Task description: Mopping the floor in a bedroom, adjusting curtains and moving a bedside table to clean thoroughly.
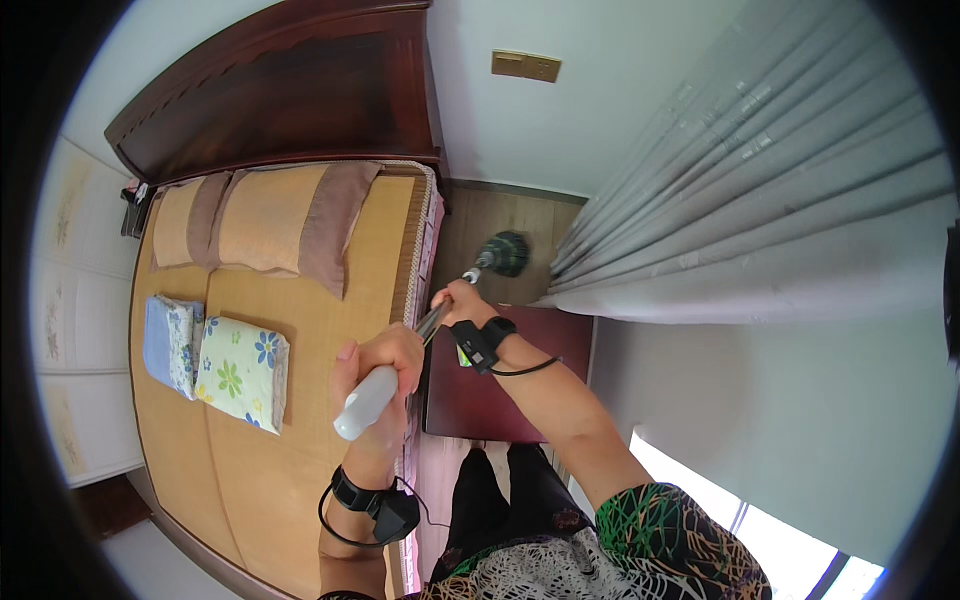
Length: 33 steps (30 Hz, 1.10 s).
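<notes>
A mop [430,324] with a metal pole slants away from me, and both my hands are closed on it. My left hand [386,358] wraps the pole just beyond its white end grip [366,403]. Farther down the pole, my right hand [463,304] grips it above a white collar [471,275]. The dark, blurred mop head [504,253] is on the wood floor [517,212], between the bed and the curtain. Both wrists wear black straps with small devices and cables.
Left of me stands a bed [300,390] with pillows [262,217], folded bedding [241,373] and a dark wooden headboard [277,90]. A dark red cabinet top [517,409] lies under my right arm. A grey curtain [720,247] hangs at the right. A socket plate [526,66] is on the wall.
</notes>
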Tool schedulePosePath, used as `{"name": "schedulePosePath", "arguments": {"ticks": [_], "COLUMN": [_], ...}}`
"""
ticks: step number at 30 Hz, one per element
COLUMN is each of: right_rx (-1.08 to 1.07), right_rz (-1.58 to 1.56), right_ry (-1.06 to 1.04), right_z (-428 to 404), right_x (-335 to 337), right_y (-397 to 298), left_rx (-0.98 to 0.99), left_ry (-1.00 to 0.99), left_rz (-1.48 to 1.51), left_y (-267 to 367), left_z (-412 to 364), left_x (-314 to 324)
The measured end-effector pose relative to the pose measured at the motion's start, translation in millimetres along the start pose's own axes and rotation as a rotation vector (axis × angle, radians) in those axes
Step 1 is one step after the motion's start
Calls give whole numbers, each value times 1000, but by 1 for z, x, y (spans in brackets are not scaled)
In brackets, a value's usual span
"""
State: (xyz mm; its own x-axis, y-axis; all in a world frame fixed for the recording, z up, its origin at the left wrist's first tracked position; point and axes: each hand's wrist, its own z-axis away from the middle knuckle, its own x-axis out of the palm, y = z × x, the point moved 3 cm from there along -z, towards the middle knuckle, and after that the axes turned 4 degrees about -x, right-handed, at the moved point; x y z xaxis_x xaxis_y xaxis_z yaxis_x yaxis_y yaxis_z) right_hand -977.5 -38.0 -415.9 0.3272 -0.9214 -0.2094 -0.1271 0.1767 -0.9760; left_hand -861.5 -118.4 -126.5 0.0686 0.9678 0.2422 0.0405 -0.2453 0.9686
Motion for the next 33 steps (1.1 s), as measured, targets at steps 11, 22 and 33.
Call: {"name": "schedulePosePath", "arguments": {"ticks": [11,22,33], "right_rx": [1042,863,605], "right_rz": [-1932,-1768,-1903], "right_ry": [236,788,825], "right_z": [61,161,329], "right_x": [-160,-313,-431], "right_y": [36,100,218], "left_rx": [-75,24,-372], "left_ry": [-371,-574,-1094], "left_rz": [-271,-103,-110], "left_y": [-36,-126,-218], "left_z": [-39,-2,57], "left_x": [229,344,490]}}
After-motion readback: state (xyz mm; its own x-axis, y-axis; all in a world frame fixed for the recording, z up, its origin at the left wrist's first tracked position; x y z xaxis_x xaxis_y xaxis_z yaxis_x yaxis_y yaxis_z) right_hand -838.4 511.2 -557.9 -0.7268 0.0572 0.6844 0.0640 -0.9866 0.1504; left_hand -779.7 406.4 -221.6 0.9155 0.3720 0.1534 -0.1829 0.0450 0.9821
